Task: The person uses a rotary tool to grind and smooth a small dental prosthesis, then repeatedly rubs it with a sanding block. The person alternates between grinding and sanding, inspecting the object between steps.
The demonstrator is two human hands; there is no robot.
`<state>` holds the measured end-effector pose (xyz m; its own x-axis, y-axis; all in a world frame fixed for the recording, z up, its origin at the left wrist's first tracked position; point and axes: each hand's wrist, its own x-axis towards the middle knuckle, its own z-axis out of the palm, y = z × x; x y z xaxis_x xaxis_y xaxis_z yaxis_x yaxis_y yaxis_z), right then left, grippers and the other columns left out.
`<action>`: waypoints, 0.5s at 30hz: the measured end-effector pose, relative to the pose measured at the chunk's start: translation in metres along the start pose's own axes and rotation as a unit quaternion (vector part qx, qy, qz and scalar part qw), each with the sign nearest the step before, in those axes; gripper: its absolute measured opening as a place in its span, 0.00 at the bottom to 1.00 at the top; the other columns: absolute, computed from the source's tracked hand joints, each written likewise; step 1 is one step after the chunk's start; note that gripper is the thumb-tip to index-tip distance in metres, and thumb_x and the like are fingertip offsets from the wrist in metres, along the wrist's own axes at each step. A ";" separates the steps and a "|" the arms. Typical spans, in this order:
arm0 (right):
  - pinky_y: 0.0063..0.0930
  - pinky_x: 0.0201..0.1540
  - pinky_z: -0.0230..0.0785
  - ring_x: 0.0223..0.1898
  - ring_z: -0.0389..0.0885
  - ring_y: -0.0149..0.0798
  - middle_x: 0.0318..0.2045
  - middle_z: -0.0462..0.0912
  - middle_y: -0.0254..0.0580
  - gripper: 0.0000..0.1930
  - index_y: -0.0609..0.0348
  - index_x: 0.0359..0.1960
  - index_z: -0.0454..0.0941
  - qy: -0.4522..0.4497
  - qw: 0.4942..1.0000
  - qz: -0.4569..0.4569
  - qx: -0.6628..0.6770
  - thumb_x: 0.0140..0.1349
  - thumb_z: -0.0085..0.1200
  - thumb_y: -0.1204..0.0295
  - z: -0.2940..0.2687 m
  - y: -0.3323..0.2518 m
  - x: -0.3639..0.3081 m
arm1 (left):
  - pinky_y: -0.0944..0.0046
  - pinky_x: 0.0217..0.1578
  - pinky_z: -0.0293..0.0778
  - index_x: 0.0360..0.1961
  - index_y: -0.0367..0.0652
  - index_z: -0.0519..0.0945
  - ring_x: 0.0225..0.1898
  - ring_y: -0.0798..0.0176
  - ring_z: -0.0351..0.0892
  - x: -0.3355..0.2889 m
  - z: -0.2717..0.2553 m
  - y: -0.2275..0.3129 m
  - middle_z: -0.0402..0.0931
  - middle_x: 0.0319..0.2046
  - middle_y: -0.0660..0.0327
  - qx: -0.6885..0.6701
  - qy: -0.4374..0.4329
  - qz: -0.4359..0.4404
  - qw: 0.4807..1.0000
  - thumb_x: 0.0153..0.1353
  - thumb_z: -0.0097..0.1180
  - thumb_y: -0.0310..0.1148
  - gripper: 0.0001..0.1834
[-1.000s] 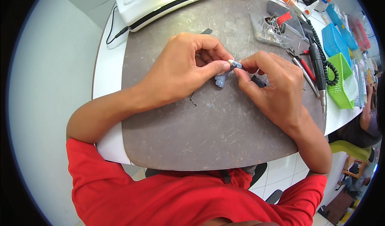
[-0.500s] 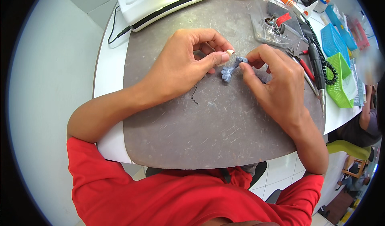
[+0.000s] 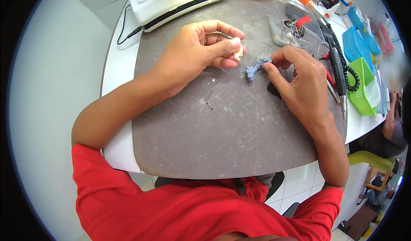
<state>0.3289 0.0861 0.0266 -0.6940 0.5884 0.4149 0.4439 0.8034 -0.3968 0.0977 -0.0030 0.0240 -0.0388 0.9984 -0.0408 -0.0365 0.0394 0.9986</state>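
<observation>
My left hand (image 3: 188, 55) pinches a small cream, tooth-like dental piece (image 3: 238, 55) between thumb and fingers, above the far middle of the mat. To its right, my right hand (image 3: 302, 76) grips a knobbly blue-grey dental framework (image 3: 251, 72) by one end with thumb and forefinger. The framework has a lumpy cluster at each end and a thin bar between. A gap separates the two pieces. Beneath the right palm lies a dark flat object (image 3: 274, 90), partly hidden, whose kind I cannot make out.
A white device (image 3: 171, 7) stands at the far left of the brown mat (image 3: 222, 134). At the far right are a clear box (image 3: 280, 33) of small metal bits, a black rotary handpiece (image 3: 338, 72) with coiled cord, and green (image 3: 359, 87) and blue baskets. Another person sits beyond.
My left hand has drawn slightly left and turned, showing more of the cream piece. My right hand has shifted a little right with the framework, widening the gap. More of the dark object shows.
</observation>
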 end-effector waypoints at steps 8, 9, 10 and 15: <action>0.34 0.36 0.73 0.29 0.82 0.36 0.30 0.86 0.38 0.16 0.61 0.37 0.85 0.125 0.988 0.051 -0.080 0.65 0.68 0.58 -0.038 0.016 -0.003 | 0.69 0.51 0.80 0.57 0.39 0.80 0.45 0.72 0.81 0.001 -0.007 -0.001 0.81 0.46 0.60 -0.028 -0.006 -0.031 0.999 0.71 0.63 0.37 0.18; 0.33 0.35 0.73 0.28 0.80 0.35 0.29 0.85 0.38 0.17 0.61 0.36 0.85 0.127 0.981 0.107 -0.099 0.66 0.67 0.57 -0.054 0.027 -0.008 | 0.68 0.53 0.79 0.57 0.39 0.80 0.46 0.71 0.81 0.004 -0.004 0.000 0.80 0.46 0.60 -0.033 -0.016 -0.032 0.999 0.71 0.64 0.37 0.19; 0.32 0.34 0.72 0.27 0.79 0.33 0.27 0.84 0.38 0.18 0.62 0.36 0.84 0.128 0.971 0.163 -0.117 0.66 0.66 0.56 -0.069 0.040 -0.013 | 0.67 0.54 0.79 0.57 0.39 0.80 0.46 0.70 0.81 0.004 -0.002 -0.001 0.80 0.47 0.61 -0.032 -0.005 -0.026 0.999 0.71 0.64 0.37 0.19; 0.31 0.30 0.65 0.25 0.73 0.30 0.21 0.79 0.38 0.25 0.65 0.31 0.83 0.047 0.950 0.266 -0.157 0.68 0.64 0.50 -0.115 0.105 -0.057 | 0.71 0.58 0.76 0.58 0.38 0.81 0.48 0.72 0.81 -0.002 0.001 0.003 0.80 0.46 0.63 -0.009 -0.009 -0.033 0.999 0.72 0.63 0.35 0.18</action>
<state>0.4801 0.1473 0.0558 -0.2764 0.9126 0.3013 0.8752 0.3686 -0.3133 0.0987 -0.0050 0.0271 -0.0179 0.9942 -0.1060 -0.0573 0.1048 0.9928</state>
